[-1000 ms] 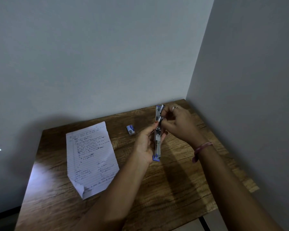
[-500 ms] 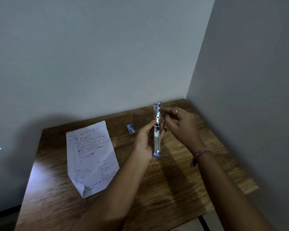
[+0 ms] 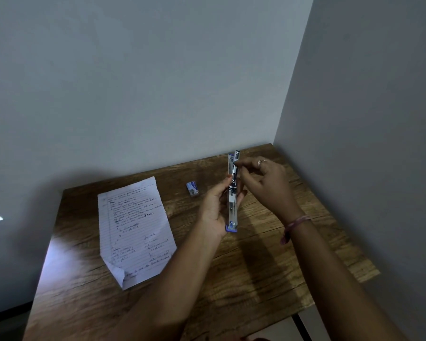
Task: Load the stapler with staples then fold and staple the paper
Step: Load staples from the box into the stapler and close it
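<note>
A silver stapler (image 3: 232, 207) with blue ends is swung fully open and held upright above the wooden table (image 3: 256, 262). My left hand (image 3: 215, 210) grips its lower half from the left. My right hand (image 3: 265, 183) pinches at its upper half from the right, fingertips on the metal channel; whether staples are between them is too small to tell. A small blue and white staple box (image 3: 192, 188) lies on the table left of the stapler. A lined handwritten paper (image 3: 134, 227) lies flat further left, its near-left corner curled up.
The table stands in a corner, with a grey wall behind it and another along its right side. Its front edge drops off near me, and a dark table leg (image 3: 301, 327) shows below on the right.
The stapler has been lifted slightly and tilted more upright. My right hand has shifted from wrapping the top end to pinching at the upper channel with its fingertips.
</note>
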Available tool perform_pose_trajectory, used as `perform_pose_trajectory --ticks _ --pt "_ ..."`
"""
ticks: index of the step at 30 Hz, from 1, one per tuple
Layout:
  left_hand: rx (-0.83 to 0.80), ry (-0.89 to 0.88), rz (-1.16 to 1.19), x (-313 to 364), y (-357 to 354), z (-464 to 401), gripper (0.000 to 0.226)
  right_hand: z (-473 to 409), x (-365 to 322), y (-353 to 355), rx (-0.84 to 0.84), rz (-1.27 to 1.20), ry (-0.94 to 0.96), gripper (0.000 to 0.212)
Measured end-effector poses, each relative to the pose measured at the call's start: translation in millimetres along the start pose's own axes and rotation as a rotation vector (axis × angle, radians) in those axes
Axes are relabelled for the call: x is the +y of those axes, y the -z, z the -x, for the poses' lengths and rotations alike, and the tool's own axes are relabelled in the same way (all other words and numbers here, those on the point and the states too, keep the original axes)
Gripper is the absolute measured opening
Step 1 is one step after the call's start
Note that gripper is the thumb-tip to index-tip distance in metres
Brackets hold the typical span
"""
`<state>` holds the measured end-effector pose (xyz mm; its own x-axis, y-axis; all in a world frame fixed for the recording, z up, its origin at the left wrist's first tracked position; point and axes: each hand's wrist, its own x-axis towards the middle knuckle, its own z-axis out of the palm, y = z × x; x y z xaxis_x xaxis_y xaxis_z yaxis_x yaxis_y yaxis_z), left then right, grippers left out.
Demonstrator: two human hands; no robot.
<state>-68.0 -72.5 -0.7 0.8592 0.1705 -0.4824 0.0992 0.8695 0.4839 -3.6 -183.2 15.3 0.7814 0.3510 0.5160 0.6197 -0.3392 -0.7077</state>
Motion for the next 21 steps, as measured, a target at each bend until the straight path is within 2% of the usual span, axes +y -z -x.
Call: perform_pose_trajectory --ticks 5,12,16,21 --pt "0.013 -0.023 -0.001 -1 0 1 0.009 0 1 0 -0.017 -0.013 0.0 0.012" --pt "0.043 -0.02 0.035 -3 2 6 0.009 12 -2 -3 0.035 -0.031 0.044 0.008" --pt "0.087 -0.007 0.048 -2 5 7 0.011 23 0 -5 0.015 -0.07 0.11 0.008" --pt "0.153 0.051 0.038 -5 9 4 0.012 38 10 -12 -0.02 0.01 0.192 0.009"
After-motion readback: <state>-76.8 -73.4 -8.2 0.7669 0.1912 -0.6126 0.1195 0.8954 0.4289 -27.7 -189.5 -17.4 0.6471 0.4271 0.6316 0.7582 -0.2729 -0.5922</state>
